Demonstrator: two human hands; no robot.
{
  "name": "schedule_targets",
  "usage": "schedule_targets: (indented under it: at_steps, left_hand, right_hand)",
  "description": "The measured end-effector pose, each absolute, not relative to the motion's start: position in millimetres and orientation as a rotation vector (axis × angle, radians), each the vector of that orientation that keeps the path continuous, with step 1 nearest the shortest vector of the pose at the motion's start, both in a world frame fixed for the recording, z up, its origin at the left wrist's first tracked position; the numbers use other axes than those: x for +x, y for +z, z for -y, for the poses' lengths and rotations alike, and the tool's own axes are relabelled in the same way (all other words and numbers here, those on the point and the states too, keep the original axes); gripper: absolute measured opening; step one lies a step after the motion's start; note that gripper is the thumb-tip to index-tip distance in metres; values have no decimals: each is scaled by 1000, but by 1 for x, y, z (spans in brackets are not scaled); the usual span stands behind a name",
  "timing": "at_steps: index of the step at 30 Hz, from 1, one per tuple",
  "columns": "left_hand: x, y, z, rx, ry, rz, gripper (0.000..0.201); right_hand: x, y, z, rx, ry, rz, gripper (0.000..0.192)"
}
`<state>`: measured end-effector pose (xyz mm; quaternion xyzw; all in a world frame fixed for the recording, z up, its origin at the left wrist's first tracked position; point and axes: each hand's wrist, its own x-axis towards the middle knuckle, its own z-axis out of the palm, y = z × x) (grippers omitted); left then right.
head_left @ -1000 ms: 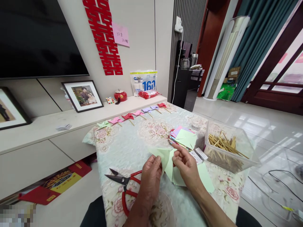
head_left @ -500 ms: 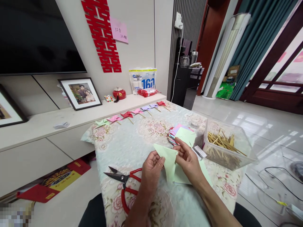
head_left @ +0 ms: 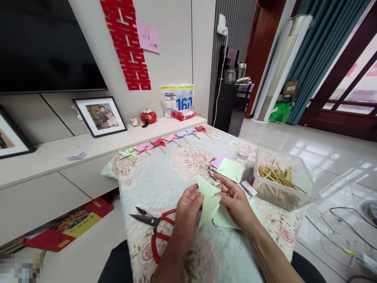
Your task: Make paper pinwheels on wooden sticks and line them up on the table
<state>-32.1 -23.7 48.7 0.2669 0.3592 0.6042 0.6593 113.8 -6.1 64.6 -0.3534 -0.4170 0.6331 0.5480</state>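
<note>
Matt green paper (head_left: 209, 204), floral cloth table cover (head_left: 165, 177), glossy red-handled metal scissors (head_left: 154, 226), clear plastic box (head_left: 297, 177) of wooden sticks (head_left: 275, 177).

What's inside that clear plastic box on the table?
The clear plastic box holds a loose pile of thin wooden sticks. Whatever lies beneath the pile is covered.
</note>
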Motion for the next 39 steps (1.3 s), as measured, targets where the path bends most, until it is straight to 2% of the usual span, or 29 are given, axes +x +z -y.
schedule_targets:
  at_steps: [24,30,32,36,39]
  left_hand:
    - [-32,46,25,513,1368,-759,45]
    - [-31,39,22,645,1414,-900,33]
    - [-32,38,23,712,1375,-903,36]
    - [-33,37,24,764,1363,-885,60]
    - [-31,39,27,878,1326,-878,62]
  right_hand:
    - [111,67,7,-863,1536,876,54]
    - [110,69,6,-895,1424,815,50]
    - [110,68,6,-901,1391,799,50]
    - [111,66,6,-911,1321,819,49]
    - [112,64,5,-910,1284,856,48]
